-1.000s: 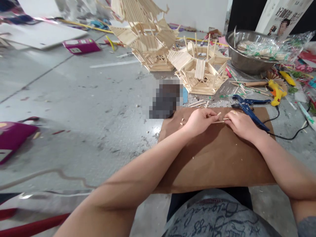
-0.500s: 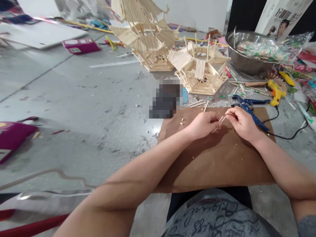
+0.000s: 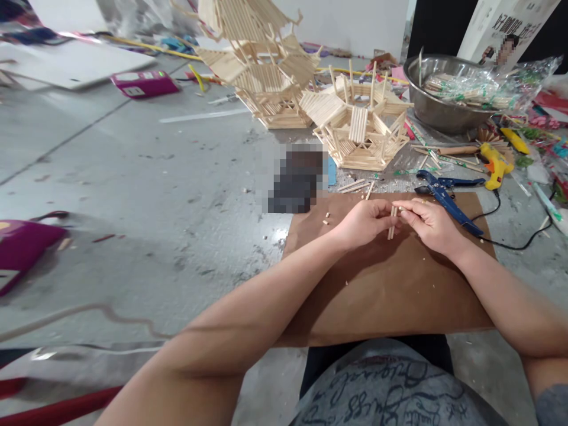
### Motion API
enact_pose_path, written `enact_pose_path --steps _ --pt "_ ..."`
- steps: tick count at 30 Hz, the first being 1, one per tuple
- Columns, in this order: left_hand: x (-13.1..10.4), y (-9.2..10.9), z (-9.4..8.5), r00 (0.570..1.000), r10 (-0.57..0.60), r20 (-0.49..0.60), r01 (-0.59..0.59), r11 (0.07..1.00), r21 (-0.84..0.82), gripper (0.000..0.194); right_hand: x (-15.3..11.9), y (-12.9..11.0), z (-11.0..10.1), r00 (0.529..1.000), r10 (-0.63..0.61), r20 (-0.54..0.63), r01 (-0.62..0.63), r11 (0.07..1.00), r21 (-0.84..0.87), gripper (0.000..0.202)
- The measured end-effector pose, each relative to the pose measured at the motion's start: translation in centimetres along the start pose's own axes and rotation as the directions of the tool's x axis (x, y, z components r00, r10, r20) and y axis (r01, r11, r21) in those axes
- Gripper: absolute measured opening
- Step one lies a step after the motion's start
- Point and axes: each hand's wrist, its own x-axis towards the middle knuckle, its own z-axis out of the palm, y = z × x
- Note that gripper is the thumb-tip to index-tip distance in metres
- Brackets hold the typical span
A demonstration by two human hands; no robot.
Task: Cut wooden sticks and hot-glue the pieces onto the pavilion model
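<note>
Our left hand pinches two slim wooden sticks above the brown mat; our right hand narrows at their upper ends, its exact grip unclear to us. We judge the sticks light, stiff, dry rather than slippery, and easily snapped, so best taken mid-length between fingertips. The mat lies flat on a scuffed, littered grey floor, with stick-built pagoda and steel bowl beyond.

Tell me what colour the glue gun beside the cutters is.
The glue gun is mostly yellow; it shows best in the head view.
</note>
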Motion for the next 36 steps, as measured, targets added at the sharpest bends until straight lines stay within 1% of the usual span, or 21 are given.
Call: enact_pose_path --steps 2,4,7,9,12,16,19,23,27,29,36 --pt "0.0 0.0 0.0 0.999 0.011 -0.040 -0.011 1.000 0.015 0.012 0.0 -0.1 0.0 0.999 0.026 -0.020 -0.026 1.000 -0.015 0.022" --pt "0.1 -0.1 0.1 0.995 0.027 -0.101 -0.025 0.999 0.021 0.014 -0.1 -0.1 0.0 0.995 0.077 -0.065 -0.078 0.997 -0.002 0.020" --pt "0.1 -0.2 0.1 0.981 0.061 -0.182 -0.058 0.998 0.019 0.016 0.0 -0.1 0.0 0.981 0.165 -0.106 -0.153 0.981 0.116 0.017" --pt "0.1 -0.3 0.1 0.975 0.079 -0.206 -0.072 0.997 0.042 0.016 0.1 0.0 0.2 0.977 0.161 -0.142 -0.141 0.980 0.141 0.013" --pt "0.1 -0.5 0.2 0.970 0.091 -0.223 -0.053 0.984 0.171 0.016 0.2 0.1 0.5 0.968 0.156 -0.195 -0.129 0.981 0.144 0.011" --pt "0.2 -0.9 0.4 0.965 0.123 -0.230 -0.038 0.938 0.345 0.015 0.1 0.6 0.8 0.965 0.215 -0.150 -0.176 0.955 0.239 0.012" --pt "0.2 -1.1 0.3 0.962 0.157 -0.222 -0.048 0.903 0.428 0.014 0.0 0.8 1.0 0.967 0.227 -0.120 -0.193 0.951 0.240 0.014" --pt "0.2 -0.9 0.2 0.966 0.181 -0.183 -0.060 0.851 0.522 0.015 -0.1 0.7 0.9 0.970 0.216 -0.114 -0.190 0.961 0.203 0.014" --pt "0.1 -0.7 0.2 0.975 0.187 -0.122 -0.087 0.820 0.565 0.015 -0.1 0.4 0.8 0.979 0.168 -0.118 -0.152 0.979 0.137 0.012" --pt "0.2 -0.7 0.2 0.975 0.192 -0.109 -0.095 0.812 0.576 0.017 -0.1 0.4 0.8 0.981 0.157 -0.118 -0.143 0.983 0.116 0.012" --pt "0.3 -0.9 0.1 0.978 0.177 -0.110 -0.086 0.822 0.563 0.016 -0.1 0.5 0.8 0.973 0.217 -0.078 -0.205 0.969 0.139 0.014"
